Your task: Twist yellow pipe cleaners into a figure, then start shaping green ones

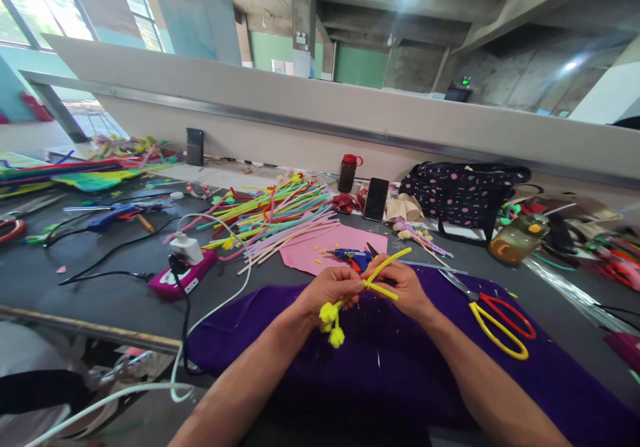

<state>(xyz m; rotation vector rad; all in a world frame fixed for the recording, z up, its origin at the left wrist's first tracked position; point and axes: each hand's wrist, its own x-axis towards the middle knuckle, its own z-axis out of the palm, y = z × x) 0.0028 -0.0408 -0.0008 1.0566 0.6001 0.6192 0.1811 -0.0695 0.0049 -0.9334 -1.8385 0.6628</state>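
Observation:
Yellow pipe cleaners cross between my hands above a purple cloth. Fuzzy yellow pom-pom-like flower heads hang from their lower end, under my left hand. My left hand is closed, thumb and fingers pinching the stems near the crossing. From the other side my right hand also grips the stems, its fingers partly hidden behind them. Two stem ends spread out past the crossing, over the right fingers. Just beyond the hands lies a blue glue gun, on a pink sheet.
Scissors with red and yellow handles lie at right. Coloured pipe cleaners are heaped behind. A purple power strip with cables sits left. Farther back stand a red-lidded bottle, a phone, a patterned bag and a jar.

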